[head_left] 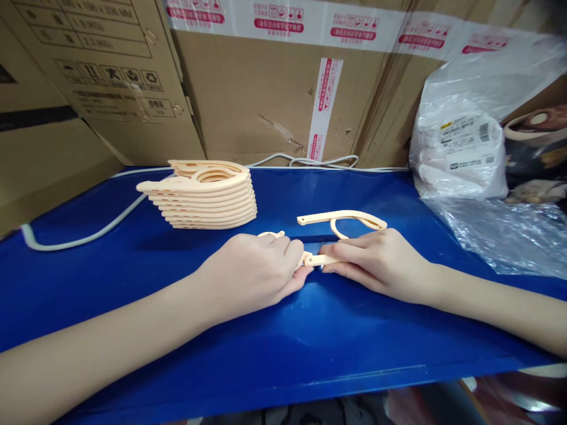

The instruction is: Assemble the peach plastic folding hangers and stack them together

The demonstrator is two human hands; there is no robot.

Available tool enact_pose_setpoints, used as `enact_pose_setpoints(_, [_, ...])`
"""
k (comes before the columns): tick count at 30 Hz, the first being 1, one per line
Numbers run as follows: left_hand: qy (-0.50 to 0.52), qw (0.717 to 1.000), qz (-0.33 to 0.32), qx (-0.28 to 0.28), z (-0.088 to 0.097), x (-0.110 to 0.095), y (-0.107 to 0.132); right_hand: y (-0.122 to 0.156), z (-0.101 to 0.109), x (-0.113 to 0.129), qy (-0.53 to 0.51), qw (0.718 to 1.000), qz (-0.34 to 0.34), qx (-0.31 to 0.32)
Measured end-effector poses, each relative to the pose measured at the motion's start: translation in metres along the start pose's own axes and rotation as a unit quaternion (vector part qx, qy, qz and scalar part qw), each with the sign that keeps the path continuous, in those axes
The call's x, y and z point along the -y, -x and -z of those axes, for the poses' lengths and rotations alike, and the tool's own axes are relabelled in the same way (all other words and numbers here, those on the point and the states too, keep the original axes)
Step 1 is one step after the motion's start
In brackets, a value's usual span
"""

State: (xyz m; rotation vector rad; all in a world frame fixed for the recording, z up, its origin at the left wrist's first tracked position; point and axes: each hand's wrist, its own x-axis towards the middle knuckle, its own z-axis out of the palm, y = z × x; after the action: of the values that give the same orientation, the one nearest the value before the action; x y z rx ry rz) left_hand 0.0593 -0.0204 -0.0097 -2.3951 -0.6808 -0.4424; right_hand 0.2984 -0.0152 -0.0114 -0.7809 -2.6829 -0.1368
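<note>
My left hand (pixel 254 268) is closed around a cream plastic folding-hanger part, most of it hidden under the fingers. A rounded end (pixel 271 235) of it pokes out beyond the knuckles. My right hand (pixel 383 262) pinches a flat cream hanger arm (pixel 322 260), whose holed end meets the left-hand part at the fingertips. Whether the two are joined cannot be made out. Just beyond the right hand, a curved cream hanger piece (pixel 343 215) with a hooked loop reaches up to its knuckles. A stack of matching cream hanger pieces (pixel 206 200) lies behind my left hand.
The blue tabletop (pixel 283 348) has its front edge near me. Cardboard boxes (pixel 266 88) wall off the back. A white cable (pixel 88 242) runs along the left and rear. At the back right sit a wrapped white package (pixel 460 147) and clear plastic film (pixel 500 233).
</note>
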Motion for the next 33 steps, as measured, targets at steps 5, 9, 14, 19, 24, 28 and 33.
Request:
enact_pose_setpoints(5, [0.021,1.0,0.016,0.013,0.0006,-0.0001,-0.0002,0.0,0.0006,0.0016,0.03,1.0,0.007,-0.003])
enact_pose_setpoints(9, [0.026,0.999,0.019,0.016,0.001,-0.0002,-0.0013,0.0005,0.0009,0.0018,0.045,0.999,0.012,-0.008])
enact_pose_setpoints(14, [0.03,0.999,0.021,0.021,0.0004,-0.0002,-0.0014,0.0007,0.0001,0.0016,0.066,0.998,0.017,-0.007])
enact_pose_setpoints(19, [0.038,0.999,0.021,0.021,-0.0003,-0.0003,-0.0014,0.0003,-0.0007,0.0022,0.067,0.998,0.015,-0.006])
enact_pose_setpoints(24, [0.044,0.999,0.02,0.023,0.0005,0.0001,-0.0017,0.0001,-0.0004,0.002,0.068,0.997,0.018,-0.008])
enact_pose_setpoints(28, [0.052,0.998,0.02,0.029,0.0008,0.0015,-0.0019,0.0009,0.0002,0.0012,0.066,0.998,0.019,-0.003])
enact_pose_setpoints(33, [0.062,0.998,0.017,0.022,-0.0006,0.003,-0.0021,0.0011,0.0002,0.001,0.059,0.998,0.018,0.003])
